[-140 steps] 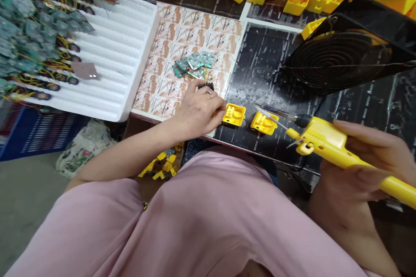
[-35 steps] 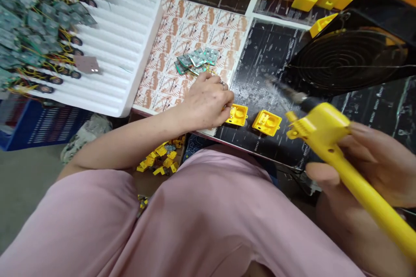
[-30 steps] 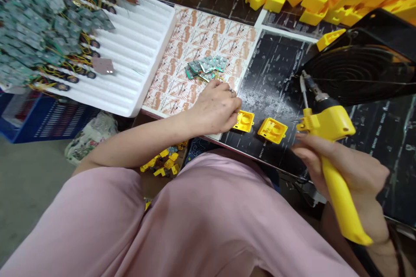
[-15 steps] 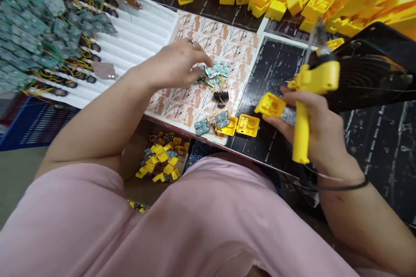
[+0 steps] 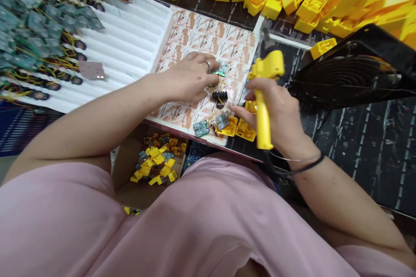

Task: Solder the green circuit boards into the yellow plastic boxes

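Over brown-and-white printed paper (image 5: 177, 114), left hand (image 5: 195, 78), fingers half-curled, by a square green circuit board (image 5: 223, 68), grip unclear tbh; right hand (image 5: 281, 114) clutches a yellow plastic soldering gun (image 5: 263, 125). Glossy black worktop (image 5: 364, 151), brown cardboard box (image 5: 138, 194) below.

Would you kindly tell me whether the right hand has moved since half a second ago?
Yes. Judged against the black fan, the right hand, holding the yellow tool, has moved left, farther from the fan.
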`<state>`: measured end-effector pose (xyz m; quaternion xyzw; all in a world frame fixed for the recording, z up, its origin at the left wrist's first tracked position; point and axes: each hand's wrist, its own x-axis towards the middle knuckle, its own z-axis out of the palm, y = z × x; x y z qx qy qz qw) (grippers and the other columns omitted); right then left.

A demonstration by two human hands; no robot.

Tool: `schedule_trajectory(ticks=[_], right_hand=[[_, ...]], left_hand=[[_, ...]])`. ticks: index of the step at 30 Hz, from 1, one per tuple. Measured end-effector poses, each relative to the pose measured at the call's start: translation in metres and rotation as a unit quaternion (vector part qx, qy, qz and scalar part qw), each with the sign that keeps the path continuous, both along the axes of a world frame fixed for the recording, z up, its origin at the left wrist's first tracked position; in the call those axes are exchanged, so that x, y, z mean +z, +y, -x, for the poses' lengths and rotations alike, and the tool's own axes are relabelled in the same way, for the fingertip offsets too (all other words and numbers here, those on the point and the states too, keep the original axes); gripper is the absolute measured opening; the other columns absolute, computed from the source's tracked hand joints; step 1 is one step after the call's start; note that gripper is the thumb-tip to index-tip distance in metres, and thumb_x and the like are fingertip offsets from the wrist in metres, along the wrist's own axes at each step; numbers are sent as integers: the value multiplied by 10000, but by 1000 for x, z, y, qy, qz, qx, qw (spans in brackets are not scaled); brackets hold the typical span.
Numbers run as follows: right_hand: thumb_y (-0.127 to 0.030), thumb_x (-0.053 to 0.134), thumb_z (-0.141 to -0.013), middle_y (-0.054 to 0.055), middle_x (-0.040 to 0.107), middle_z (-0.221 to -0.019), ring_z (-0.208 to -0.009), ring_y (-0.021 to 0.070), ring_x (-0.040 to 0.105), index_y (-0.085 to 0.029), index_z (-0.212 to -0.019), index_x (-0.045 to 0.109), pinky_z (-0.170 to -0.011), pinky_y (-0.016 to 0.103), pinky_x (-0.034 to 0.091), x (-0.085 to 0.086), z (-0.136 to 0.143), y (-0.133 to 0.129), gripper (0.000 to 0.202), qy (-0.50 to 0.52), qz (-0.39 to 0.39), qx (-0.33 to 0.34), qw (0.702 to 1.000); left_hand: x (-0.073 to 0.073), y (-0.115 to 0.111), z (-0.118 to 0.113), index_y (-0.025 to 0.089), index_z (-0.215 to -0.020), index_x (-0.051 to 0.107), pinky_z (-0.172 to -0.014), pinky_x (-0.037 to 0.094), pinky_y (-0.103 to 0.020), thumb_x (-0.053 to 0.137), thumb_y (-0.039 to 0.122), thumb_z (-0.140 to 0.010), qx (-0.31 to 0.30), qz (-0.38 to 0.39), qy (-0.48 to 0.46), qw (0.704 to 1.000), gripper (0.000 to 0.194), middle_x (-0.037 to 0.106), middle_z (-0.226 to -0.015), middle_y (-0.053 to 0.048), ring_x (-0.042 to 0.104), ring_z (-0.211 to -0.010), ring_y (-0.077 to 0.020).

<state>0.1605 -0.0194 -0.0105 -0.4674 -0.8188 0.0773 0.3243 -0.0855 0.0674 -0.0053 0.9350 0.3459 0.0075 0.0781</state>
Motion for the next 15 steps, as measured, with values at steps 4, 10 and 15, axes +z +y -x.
schedule_trajectory(ticks=[4,10,15], right_hand=[[-464,663,-919,-9,681,-779,-746,202,652,-253,-1166,585,-891,410,530,-16,35,10,334,-57,42,2,998],[-210,572,-899,-10,670,-790,-810,205,658,-277,-1217,564,-771,324,535,-25,32,1,326,-41,69,-6,997],[-177,588,-880,-5,688,-833,-804,174,665,-259,-1199,557,-766,294,533,-21,23,-7,331,1,77,21,997]], left_hand=[[-14,-5,-1,201,-1003,745,-1137,410,-517,587,263,-891,17,-20,-23,999,203,652,-1324,-87,525,-1351,-328],[0,-2,14,214,-917,744,-1134,380,-525,538,275,-928,51,-72,-8,996,216,657,-1344,-41,488,-1328,-290],[19,6,35,183,-1030,740,-1107,355,-504,437,321,-1049,150,-107,72,980,333,622,-1373,11,401,-1269,-194]])
